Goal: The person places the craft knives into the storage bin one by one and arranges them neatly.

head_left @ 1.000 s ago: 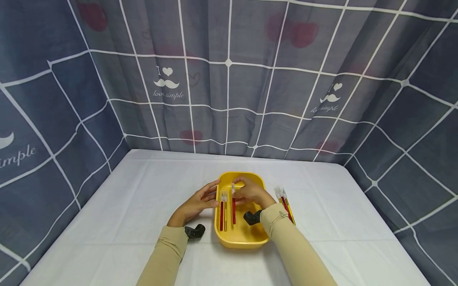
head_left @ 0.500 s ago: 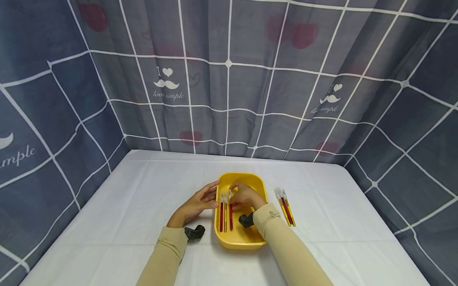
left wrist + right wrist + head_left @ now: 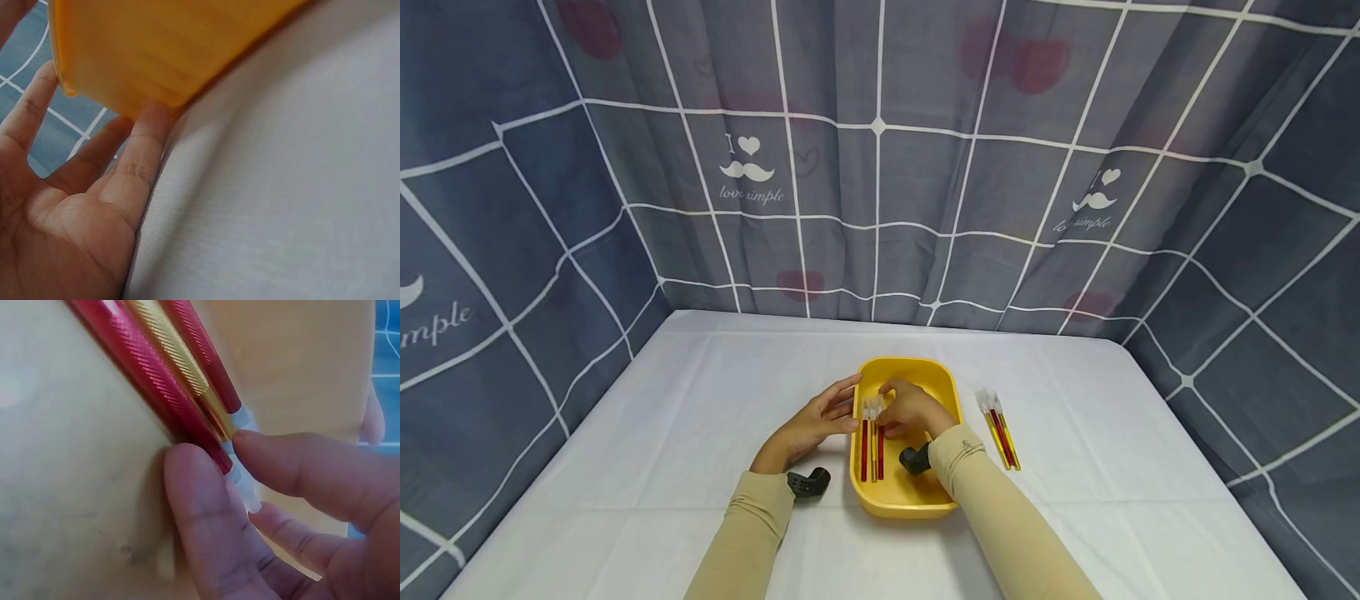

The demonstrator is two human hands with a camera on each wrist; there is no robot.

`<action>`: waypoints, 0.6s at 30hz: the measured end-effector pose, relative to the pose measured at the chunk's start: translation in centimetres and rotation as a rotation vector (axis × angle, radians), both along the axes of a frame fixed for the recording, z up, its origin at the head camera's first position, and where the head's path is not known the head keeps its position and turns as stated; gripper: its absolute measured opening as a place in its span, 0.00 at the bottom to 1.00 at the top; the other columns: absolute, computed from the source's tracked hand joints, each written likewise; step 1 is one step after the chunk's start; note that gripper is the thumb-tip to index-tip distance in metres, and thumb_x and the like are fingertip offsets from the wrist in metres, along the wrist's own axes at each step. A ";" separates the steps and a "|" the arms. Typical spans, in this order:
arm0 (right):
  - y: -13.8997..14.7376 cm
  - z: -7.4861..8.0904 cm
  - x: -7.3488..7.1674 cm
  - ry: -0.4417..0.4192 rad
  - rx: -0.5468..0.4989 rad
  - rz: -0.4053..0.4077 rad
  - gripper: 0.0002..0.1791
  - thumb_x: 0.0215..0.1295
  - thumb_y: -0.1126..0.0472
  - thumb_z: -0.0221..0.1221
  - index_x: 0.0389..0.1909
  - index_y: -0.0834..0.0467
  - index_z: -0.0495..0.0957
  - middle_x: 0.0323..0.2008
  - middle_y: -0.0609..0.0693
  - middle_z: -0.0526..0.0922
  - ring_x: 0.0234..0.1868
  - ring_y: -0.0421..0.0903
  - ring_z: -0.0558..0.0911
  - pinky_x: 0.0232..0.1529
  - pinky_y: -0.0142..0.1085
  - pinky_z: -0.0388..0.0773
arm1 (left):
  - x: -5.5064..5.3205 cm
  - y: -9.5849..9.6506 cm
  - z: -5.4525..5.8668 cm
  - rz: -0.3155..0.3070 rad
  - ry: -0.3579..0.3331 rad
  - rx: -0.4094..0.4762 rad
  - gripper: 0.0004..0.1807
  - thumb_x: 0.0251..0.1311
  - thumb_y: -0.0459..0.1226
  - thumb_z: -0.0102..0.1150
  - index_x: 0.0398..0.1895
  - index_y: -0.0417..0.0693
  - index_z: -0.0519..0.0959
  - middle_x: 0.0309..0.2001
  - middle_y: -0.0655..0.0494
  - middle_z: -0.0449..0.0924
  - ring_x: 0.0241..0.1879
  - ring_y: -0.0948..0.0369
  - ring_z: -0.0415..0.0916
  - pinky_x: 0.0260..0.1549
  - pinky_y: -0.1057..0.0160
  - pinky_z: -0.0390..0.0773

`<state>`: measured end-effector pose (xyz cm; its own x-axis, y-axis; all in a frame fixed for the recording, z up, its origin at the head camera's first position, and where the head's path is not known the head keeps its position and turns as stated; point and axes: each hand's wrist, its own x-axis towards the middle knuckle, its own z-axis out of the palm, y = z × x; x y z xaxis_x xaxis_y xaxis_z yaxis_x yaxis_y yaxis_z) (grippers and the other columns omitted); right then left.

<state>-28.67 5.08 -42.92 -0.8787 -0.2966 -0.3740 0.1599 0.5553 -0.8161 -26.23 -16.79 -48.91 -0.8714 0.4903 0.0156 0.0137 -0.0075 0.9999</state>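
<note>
In the head view a yellow tray (image 3: 910,510) sits on the white table. Inside, along its left wall, lie two red craft knives and a gold craft knife (image 3: 873,462) between them, side by side, with clear caps pointing away. My right hand (image 3: 916,410) reaches into the tray and pinches the rightmost red craft knife (image 3: 147,375) near its cap; the right wrist view shows thumb and forefinger at that end, with the cap partly hidden. My left hand (image 3: 812,427), fingers spread and fairly straight, rests against the tray's left outer side; its fingertips (image 3: 153,115) touch the wall.
To the right of the tray, several more red and gold capped craft knives (image 3: 1000,433) lie together on the white tablecloth (image 3: 1120,483). A dark grey checked curtain (image 3: 880,183) encloses the table at the back and sides.
My right hand has moved left within the tray, bringing the red craft knife beside the gold one. My left hand has stayed at the tray's side.
</note>
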 end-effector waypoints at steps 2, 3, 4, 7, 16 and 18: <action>0.1 0.1 0.0 -0.011 -0.027 0.006 0.32 0.68 0.76 0.67 0.71 0.67 0.69 0.39 0.59 0.81 0.31 0.47 0.84 0.38 0.37 0.90 | 0.0 0.0 0.1 0.002 0.001 0.001 0.46 0.73 0.30 0.64 0.89 0.47 0.53 0.84 0.32 0.52 0.82 0.36 0.55 0.79 0.39 0.59; 0.2 0.1 0.0 -0.014 -0.034 0.009 0.33 0.68 0.76 0.66 0.72 0.67 0.68 0.38 0.59 0.81 0.31 0.47 0.83 0.39 0.38 0.90 | 0.1 0.0 0.1 0.004 0.002 0.000 0.46 0.73 0.30 0.64 0.89 0.47 0.53 0.84 0.32 0.52 0.82 0.36 0.55 0.79 0.39 0.59; 0.3 0.2 0.0 -0.017 -0.042 0.014 0.33 0.68 0.76 0.66 0.73 0.67 0.67 0.38 0.58 0.81 0.31 0.47 0.83 0.39 0.38 0.90 | 0.1 0.0 0.1 0.004 0.002 0.000 0.46 0.73 0.30 0.64 0.89 0.47 0.53 0.84 0.32 0.52 0.82 0.36 0.55 0.79 0.38 0.58; 0.6 0.5 0.1 -0.003 -0.034 0.035 0.33 0.70 0.73 0.65 0.74 0.66 0.67 0.35 0.58 0.81 0.30 0.47 0.83 0.39 0.39 0.90 | 0.1 0.1 0.2 0.007 0.004 -0.004 0.46 0.74 0.30 0.64 0.89 0.47 0.53 0.84 0.32 0.52 0.82 0.36 0.55 0.79 0.38 0.58; 1.8 1.4 -0.5 0.056 -0.070 0.111 0.22 0.73 0.68 0.64 0.65 0.70 0.75 0.33 0.57 0.81 0.31 0.50 0.85 0.43 0.44 0.91 | 0.2 0.0 0.2 0.002 0.009 0.004 0.47 0.73 0.32 0.67 0.89 0.47 0.53 0.84 0.32 0.52 0.82 0.36 0.55 0.78 0.40 0.61; 2.2 1.8 -0.6 0.057 -0.126 0.131 0.22 0.73 0.68 0.64 0.64 0.72 0.75 0.36 0.58 0.81 0.35 0.53 0.87 0.47 0.46 0.91 | 0.2 0.0 0.2 -0.002 0.010 0.006 0.48 0.73 0.33 0.68 0.89 0.47 0.52 0.84 0.32 0.52 0.82 0.36 0.54 0.78 0.41 0.62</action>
<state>-29.29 7.26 -41.17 -0.8482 -0.4513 -0.2772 0.0440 0.4615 -0.8860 -26.07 -16.78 -48.73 -0.8704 0.4916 0.0272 0.0234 -0.0139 0.9996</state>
